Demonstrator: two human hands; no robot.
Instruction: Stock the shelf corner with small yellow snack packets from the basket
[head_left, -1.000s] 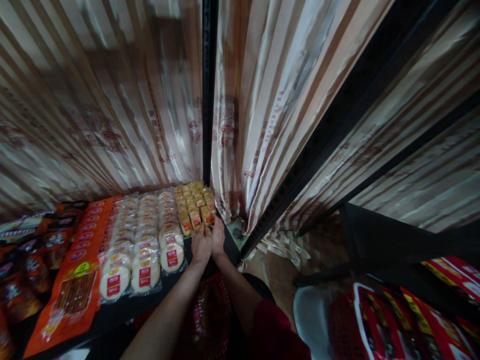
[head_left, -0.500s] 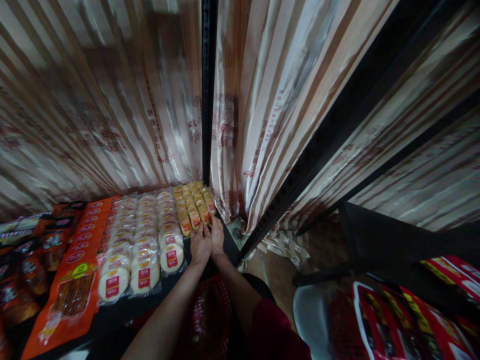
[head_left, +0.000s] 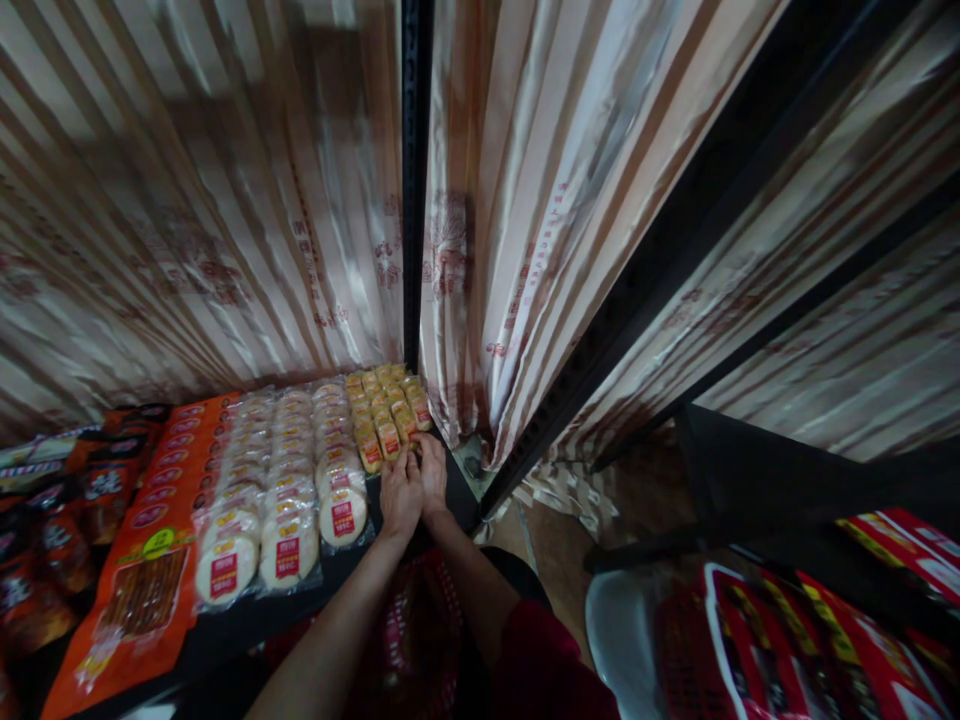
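My left hand [head_left: 403, 492] and my right hand [head_left: 431, 470] are side by side at the near edge of the block of small yellow wrapped cakes [head_left: 387, 432]. Their curled fingertips meet on the near end of one yellow wrapped cake [head_left: 405, 422] and hide its lower part. The yellow cakes, with red labels, stand in tight rows at the shelf's right end. Left of them, columns of round white cakes [head_left: 343, 515] in clear wrappers overlap one another, each with a red label.
The black shelf [head_left: 300, 605] also bears a large orange snack pack [head_left: 139, 560] and dark-and-orange bags [head_left: 64, 540]. Black metal posts [head_left: 412, 180] and striped curtains [head_left: 502, 200] rise behind. At lower right are a pale stool [head_left: 622, 630] and red packages [head_left: 817, 640].
Both hands have shifted only very slightly at the same yellow wrapped cake; the right fingers are a little lower and more curled. The rows have not visibly moved.
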